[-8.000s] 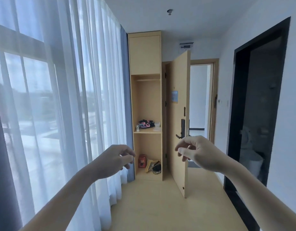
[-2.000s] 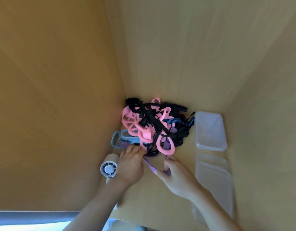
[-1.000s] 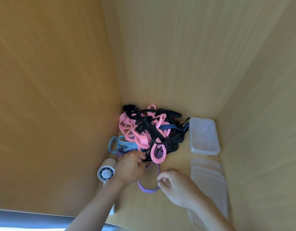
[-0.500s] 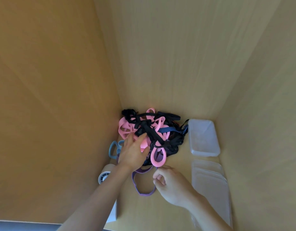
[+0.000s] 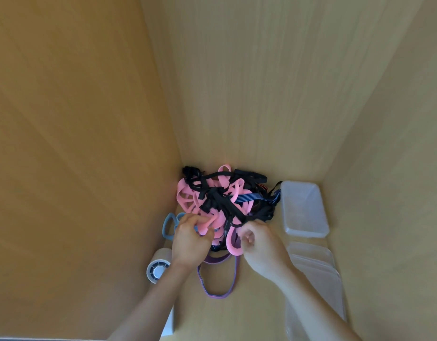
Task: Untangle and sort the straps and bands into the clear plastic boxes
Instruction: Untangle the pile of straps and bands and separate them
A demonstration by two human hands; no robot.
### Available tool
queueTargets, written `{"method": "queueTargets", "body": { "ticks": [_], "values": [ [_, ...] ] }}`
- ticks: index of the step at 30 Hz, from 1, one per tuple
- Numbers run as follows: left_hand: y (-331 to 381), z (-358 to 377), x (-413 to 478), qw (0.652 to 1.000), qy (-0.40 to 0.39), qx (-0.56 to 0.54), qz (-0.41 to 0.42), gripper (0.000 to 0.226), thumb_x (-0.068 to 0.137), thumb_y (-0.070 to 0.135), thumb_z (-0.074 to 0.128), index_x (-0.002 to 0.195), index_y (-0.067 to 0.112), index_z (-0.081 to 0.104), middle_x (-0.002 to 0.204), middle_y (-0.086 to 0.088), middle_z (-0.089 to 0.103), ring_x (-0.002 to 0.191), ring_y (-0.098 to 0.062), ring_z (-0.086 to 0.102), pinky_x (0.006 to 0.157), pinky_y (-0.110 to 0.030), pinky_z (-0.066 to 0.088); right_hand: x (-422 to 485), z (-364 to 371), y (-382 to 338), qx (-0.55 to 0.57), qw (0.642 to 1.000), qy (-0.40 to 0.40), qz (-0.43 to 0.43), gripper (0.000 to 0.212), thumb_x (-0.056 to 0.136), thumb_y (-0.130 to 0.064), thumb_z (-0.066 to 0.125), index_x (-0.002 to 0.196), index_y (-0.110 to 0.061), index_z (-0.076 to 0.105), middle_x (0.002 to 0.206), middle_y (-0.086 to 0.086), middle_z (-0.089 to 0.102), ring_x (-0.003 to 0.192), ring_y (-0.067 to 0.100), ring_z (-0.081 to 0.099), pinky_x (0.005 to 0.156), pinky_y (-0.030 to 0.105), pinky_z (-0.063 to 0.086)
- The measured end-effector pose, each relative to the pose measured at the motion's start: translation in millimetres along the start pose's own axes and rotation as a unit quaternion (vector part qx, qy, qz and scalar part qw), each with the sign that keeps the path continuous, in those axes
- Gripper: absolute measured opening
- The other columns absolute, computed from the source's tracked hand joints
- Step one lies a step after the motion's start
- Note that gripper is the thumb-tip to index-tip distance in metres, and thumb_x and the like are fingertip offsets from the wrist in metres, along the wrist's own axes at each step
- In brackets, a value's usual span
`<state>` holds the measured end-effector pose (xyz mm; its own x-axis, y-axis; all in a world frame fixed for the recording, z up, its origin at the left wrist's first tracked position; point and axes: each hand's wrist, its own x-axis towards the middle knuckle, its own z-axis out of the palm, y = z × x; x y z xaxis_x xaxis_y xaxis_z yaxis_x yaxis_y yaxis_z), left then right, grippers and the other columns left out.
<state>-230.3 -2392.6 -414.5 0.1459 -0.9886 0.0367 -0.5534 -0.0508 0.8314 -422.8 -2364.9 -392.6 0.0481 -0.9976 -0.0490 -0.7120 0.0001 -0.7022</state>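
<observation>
One knotted heap of pink bands (image 5: pixel 185 195) and black straps (image 5: pixel 219 200), too tangled to count. One striped blue strap (image 5: pixel 249 198), one purple band (image 5: pixel 217 295), one pale blue band (image 5: pixel 168 227) and one white cylinder (image 5: pixel 158 269). One clear box (image 5: pixel 303 210) sits in the back right corner of the shelf (image 5: pixel 261 306). There is also a stack of boxes (image 5: pixel 315 267), number unclear. Two hands: left hand (image 5: pixel 190 239), right hand (image 5: pixel 261 247).

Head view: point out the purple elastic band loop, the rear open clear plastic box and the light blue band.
purple elastic band loop (image 5: pixel 215 296), head view, bottom curve of the loop.
rear open clear plastic box (image 5: pixel 303 207), head view, bare floor inside.
light blue band (image 5: pixel 165 225), head view, left side of its loop.
</observation>
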Motion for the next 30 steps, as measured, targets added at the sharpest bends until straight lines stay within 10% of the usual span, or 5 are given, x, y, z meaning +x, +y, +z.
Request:
{"method": "queueTargets", "body": {
  "ticks": [11,19,25,30],
  "values": [
    [-2.8,-18.6,-24.2,0.999,-0.027,0.013,0.027,0.028,0.075,0.009,0.076,0.090,0.030,0.064,0.103,0.013,0.059,0.093,-0.002,0.058,0.077,-0.021,0.049,63.1,20.6,-28.4,-0.184,0.982,0.012,-0.039,0.039,0.092,-0.042,0.061,0.125,-0.021,0.056,0.117,0.004,0.059,0.111,0.030,0.054,0.089,0.042,0.045],
    [0.6,-27.9,-19.0,0.991,-0.107,0.079,-0.013,0.032,0.083,0.023,0.068,0.113,0.029,0.059,0.111,0.011,0.056,0.094,-0.004,0.057,0.085,-0.029,0.050,65.1,-18.0,-28.9,0.119,0.990,0.078,0.010,0.018,0.089,-0.011,0.069,0.098,-0.024,0.075,0.085,-0.005,0.071,0.078,0.010,0.065,0.076,0.026,0.051],
    [33.2,-27.9,7.1,0.997,-0.059,0.050,0.017,0.024,0.087,0.015,0.062,0.093,0.038,0.059,0.110,0.014,0.054,0.101,-0.007,0.051,0.090,-0.029,0.047,59.8,-55.2,-36.2,0.237,0.966,0.103,-0.001,0.025,0.091,-0.007,0.067,0.084,-0.030,0.074,0.078,-0.013,0.073,0.074,0.004,0.066,0.075,0.021,0.051],
    [58.8,-14.4,24.7,0.993,-0.118,-0.011,-0.020,0.039,0.091,0.033,0.071,0.125,0.020,0.060,0.119,0.006,0.062,0.101,-0.017,0.061,0.086,-0.030,0.049,48.5,-76.7,-49.6,0.286,0.950,0.123,-0.029,0.026,0.094,-0.004,0.065,0.090,-0.028,0.074,0.081,-0.016,0.074,0.077,0.000,0.066,0.075,0.014,0.051]
  ]
}}
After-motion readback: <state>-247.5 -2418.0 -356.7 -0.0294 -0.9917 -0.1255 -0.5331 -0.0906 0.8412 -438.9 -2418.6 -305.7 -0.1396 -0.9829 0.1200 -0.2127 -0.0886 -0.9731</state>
